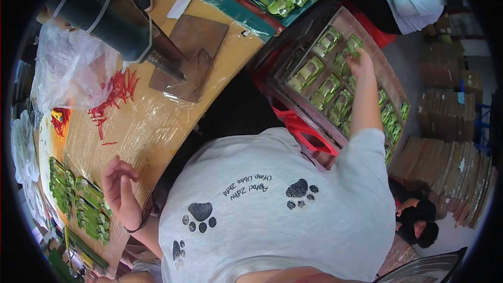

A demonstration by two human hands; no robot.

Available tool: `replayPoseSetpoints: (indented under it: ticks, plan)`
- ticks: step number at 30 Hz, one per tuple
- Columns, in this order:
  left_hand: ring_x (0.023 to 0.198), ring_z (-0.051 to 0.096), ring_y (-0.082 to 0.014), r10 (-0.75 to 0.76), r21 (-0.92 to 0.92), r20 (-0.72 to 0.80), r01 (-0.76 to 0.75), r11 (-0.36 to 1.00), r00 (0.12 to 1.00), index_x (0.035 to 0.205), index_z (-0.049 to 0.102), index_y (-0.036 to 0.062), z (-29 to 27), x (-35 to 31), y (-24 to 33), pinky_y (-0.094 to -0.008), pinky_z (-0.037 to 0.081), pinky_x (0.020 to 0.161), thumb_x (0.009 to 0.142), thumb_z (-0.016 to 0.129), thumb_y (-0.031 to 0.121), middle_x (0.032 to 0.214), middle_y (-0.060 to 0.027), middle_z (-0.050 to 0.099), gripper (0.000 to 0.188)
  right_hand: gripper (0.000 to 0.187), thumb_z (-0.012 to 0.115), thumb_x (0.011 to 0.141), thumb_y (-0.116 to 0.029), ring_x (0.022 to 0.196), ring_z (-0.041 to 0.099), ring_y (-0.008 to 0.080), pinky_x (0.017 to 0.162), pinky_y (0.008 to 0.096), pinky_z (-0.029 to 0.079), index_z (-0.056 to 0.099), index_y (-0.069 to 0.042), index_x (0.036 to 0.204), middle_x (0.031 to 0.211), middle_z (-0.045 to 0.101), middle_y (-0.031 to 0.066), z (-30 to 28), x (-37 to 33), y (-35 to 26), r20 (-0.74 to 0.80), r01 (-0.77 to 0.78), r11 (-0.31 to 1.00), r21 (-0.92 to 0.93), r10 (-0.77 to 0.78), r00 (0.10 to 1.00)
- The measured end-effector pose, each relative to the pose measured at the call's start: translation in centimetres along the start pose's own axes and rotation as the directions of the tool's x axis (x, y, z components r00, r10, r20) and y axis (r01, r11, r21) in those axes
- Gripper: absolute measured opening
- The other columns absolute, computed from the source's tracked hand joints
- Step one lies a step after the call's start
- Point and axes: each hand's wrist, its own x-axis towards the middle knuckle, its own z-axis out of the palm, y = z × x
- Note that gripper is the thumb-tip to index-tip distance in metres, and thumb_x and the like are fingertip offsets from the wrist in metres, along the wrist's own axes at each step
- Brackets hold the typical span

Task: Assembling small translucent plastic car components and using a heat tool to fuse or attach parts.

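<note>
My right hand (pixel 359 63) reaches out over a clear plastic tray (pixel 301 99) with compartments. Its fingers close on a shiny green toy car body (pixel 353 43) at the tray's far side. More green car bodies (pixel 306 73) lie in the other compartments. Over the edge of the wooden table hangs my left hand (pixel 121 188), fingers loosely bent and apart, with nothing visible in it. Beside it on the table, several green car parts (pixel 93 212) lie in rows.
A dark cylindrical machine (pixel 115 15) stands over a brown metal plate (pixel 194 57). Red plastic scraps (pixel 118 91) and a clear plastic bag (pixel 70 65) lie nearby. Red crates (pixel 309 135) are under the tray. Another person (pixel 414 2) sits beyond; flattened cardboard (pixel 445 173) is stacked at right.
</note>
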Motion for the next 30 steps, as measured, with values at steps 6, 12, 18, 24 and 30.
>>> replayPoseSetpoints:
  ticks: [6, 12, 18, 24, 30]
  plan:
    - [0.096, 0.056, -0.0159, 0.132, 0.534, -0.285, 0.043, 0.844, 0.949, 0.127, 0.055, 0.0005, -3.4, -0.4, -0.5, -0.0262, 0.044, 0.077, 0.095, 0.054, 0.005, 0.114, -0.0090, 0.060, 0.032, 0.037, 0.052, 0.094, -0.013, 0.098, 0.061, 0.0363, 0.080, 0.0372, 0.057, 0.044, 0.004, 0.126, 0.121, 0.054, 0.0240, 3.6, 3.0, 0.6, -0.004, 0.010, 0.974, 0.224, -0.009, 1.000]
    - [0.124, 0.048, -0.0359, 0.402, 0.867, -0.374, 0.469, -0.168, 0.836, 0.133, 0.052, 0.0044, -11.1, -2.7, -3.5, -0.0482, 0.036, 0.103, 0.087, 0.067, 0.042, 0.134, -0.0205, 0.052, 0.061, 0.042, 0.052, 0.094, -0.008, 0.110, 0.060, 0.0295, 0.091, 0.0351, 0.053, 0.042, 0.004, 0.134, 0.127, 0.054, 0.0199, 8.1, -5.2, 5.1, -0.030, 0.402, 0.899, -0.174, -0.413, 0.910]
    - [0.123, 0.045, -0.0470, 0.248, 0.844, -0.536, 0.501, 0.192, 0.807, 0.125, 0.046, -0.0153, -11.5, -2.8, -5.1, -0.0476, 0.036, 0.106, 0.083, 0.072, 0.033, 0.129, -0.0356, 0.048, 0.069, 0.032, 0.050, 0.090, 0.004, 0.099, 0.062, 0.0268, 0.085, 0.0378, 0.052, 0.053, 0.005, 0.122, 0.113, 0.062, 0.0149, 11.0, -20.0, 10.3, 0.360, 0.855, 0.379, -0.354, -0.789, 0.498]
    - [0.109, 0.054, -0.0401, 0.370, 0.903, -0.369, 0.235, 0.358, 0.853, 0.120, 0.053, -0.0024, -7.1, -2.9, -3.3, -0.0449, 0.043, 0.095, 0.073, 0.079, 0.020, 0.116, -0.0236, 0.056, 0.058, 0.024, 0.070, 0.068, 0.003, 0.080, 0.063, 0.0289, 0.069, 0.0377, 0.054, 0.069, -0.002, 0.091, 0.092, 0.062, 0.0124, 17.0, -32.9, 12.5, 0.843, 0.851, 0.011, 0.525, -0.147, -0.518]
    - [0.109, 0.054, -0.0387, 0.306, 0.842, -0.251, 0.051, 0.537, 0.918, 0.121, 0.052, -0.0015, -3.2, -3.6, -1.4, -0.0417, 0.044, 0.094, 0.072, 0.077, 0.008, 0.117, -0.0203, 0.055, 0.056, 0.026, 0.070, 0.069, 0.003, 0.084, 0.062, 0.0282, 0.069, 0.0372, 0.053, 0.069, -0.003, 0.095, 0.098, 0.062, 0.0113, 26.6, -40.0, 11.7, 0.758, 0.770, 0.067, 0.635, -0.249, -0.603]
